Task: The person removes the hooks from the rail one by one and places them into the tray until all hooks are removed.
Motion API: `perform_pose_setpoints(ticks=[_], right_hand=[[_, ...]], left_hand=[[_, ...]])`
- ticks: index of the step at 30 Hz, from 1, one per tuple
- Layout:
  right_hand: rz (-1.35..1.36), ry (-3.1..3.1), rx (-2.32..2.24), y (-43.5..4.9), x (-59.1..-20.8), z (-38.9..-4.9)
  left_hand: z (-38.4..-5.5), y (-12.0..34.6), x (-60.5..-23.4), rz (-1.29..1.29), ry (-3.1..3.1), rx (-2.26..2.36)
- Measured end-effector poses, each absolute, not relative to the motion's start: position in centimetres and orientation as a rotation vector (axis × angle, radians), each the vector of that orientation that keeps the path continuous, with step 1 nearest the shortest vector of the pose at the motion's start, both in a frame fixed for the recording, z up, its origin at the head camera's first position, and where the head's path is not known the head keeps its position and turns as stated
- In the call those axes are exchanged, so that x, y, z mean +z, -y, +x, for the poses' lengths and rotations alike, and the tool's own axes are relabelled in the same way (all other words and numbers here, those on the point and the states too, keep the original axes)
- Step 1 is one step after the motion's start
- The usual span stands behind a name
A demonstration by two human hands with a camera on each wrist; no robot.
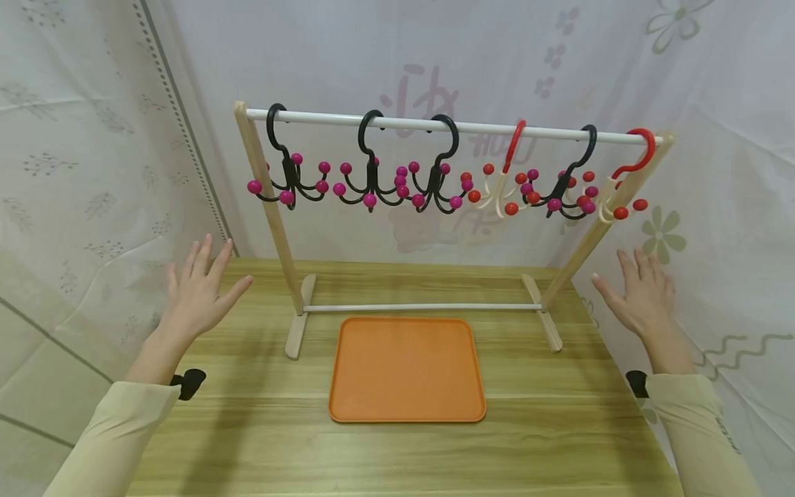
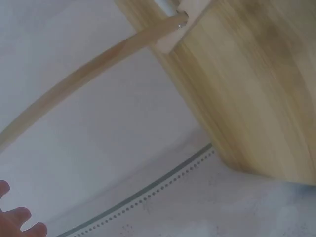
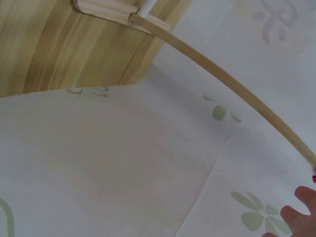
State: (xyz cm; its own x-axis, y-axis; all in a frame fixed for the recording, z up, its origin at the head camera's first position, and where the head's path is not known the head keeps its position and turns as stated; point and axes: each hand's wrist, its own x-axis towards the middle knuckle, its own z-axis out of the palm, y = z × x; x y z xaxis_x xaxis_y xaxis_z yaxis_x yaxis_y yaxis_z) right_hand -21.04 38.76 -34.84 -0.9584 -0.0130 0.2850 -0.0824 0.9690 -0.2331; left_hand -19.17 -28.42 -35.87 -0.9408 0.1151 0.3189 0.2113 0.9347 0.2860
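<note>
My left hand (image 1: pixel 197 293) is held in the air to the left of a small wooden rack (image 1: pixel 271 214), fingers spread and nothing in it. On the other side, my right hand (image 1: pixel 642 297) is likewise raised with spread fingers, holding nothing. From the rack's white top rod (image 1: pixel 329 120) hang several black multi-arm hooks (image 1: pixel 289 172) with magenta ball tips. Two more hooks, each with a red top (image 1: pixel 514 146), cream arms and red balls, hang towards the right. Only fingertips (image 2: pixel 19 217) of the left hand show in its wrist view; the right wrist view likewise catches just some fingers (image 3: pixel 301 217).
An orange tray (image 1: pixel 406 373) lies on the wood-grain table (image 1: pixel 397 459), in front of the rack's lower white bar (image 1: pixel 422 306). The rack's feet (image 1: pixel 301 324) stand on the table. Patterned cloth (image 1: pixel 93 172) hangs behind and at both sides.
</note>
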Motion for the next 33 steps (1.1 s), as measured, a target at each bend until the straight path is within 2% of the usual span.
perform_pose_setpoints(ticks=[10,17,25,33], right_hand=[[0.077,2.563,0.692,-39.1,-34.6,-21.8],[-0.182,2.361,0.987,-38.3,-32.5,-22.0],[-0.418,2.272,1.242,-38.1,-30.2,-22.7],[-0.476,2.178,1.432,-37.9,-28.3,-23.4]], left_hand=[[-19.6,27.3,-34.7,-0.183,2.679,-1.120],[-21.0,26.3,-33.7,-0.125,2.613,-1.444],[-22.5,26.8,-34.1,-0.057,2.639,-1.555],[-23.7,26.8,-34.3,-0.043,2.642,-1.554]])
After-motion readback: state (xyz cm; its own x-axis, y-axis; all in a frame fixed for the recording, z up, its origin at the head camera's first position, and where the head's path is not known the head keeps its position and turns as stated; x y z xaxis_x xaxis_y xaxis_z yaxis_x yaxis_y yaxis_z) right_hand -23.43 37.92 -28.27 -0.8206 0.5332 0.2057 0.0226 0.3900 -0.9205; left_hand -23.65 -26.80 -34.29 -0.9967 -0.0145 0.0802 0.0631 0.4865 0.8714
